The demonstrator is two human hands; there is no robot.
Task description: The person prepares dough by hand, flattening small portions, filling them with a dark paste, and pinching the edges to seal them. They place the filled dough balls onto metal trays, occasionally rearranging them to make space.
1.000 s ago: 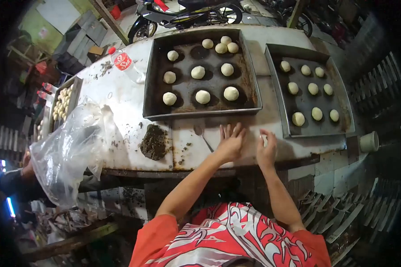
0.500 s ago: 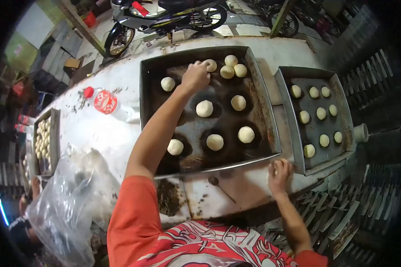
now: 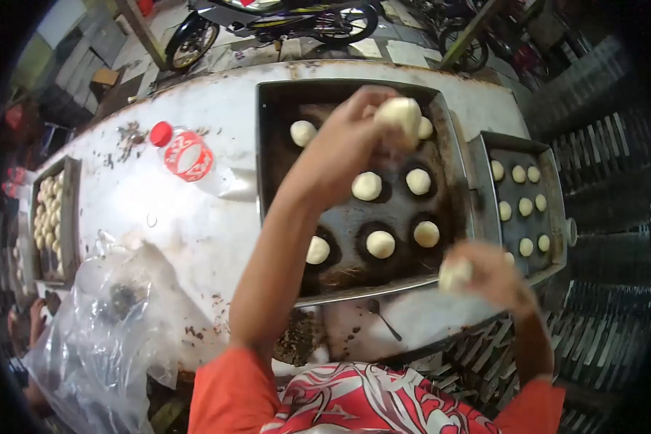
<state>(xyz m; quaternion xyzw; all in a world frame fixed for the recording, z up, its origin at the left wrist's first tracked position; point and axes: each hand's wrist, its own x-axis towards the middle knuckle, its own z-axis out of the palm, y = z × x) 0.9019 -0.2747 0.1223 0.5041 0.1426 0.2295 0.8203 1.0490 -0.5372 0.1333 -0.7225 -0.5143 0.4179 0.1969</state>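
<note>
My left hand [image 3: 358, 141] is raised over the far part of the large dark baking tray [image 3: 369, 291], fingers closed on a pale dough ball [image 3: 400, 116]. Another dough ball [image 3: 425, 129] shows just behind it. At the tray's near right corner, my right hand [image 3: 495, 273] is smeared by motion, with a dough ball [image 3: 455, 275] at its fingers. Spaced dough balls lie in the tray, among them one in the middle [image 3: 367, 186] and one near the front [image 3: 380, 244]. My left hand hides part of the far side.
A smaller tray [image 3: 477, 170] of dough balls stands at the right. On the left are a red-capped bottle [image 3: 184, 154], a clear plastic bag [image 3: 116, 325] and a dough-filled tray [image 3: 70, 217]. A spoon [image 3: 383, 318] lies in front. Beyond the table stands a motorbike [image 3: 267, 25].
My left hand has lifted from the tray's far side and moved right with a dough ball. My right hand has risen from the table's front, now with a dough ball. The view has shifted.
</note>
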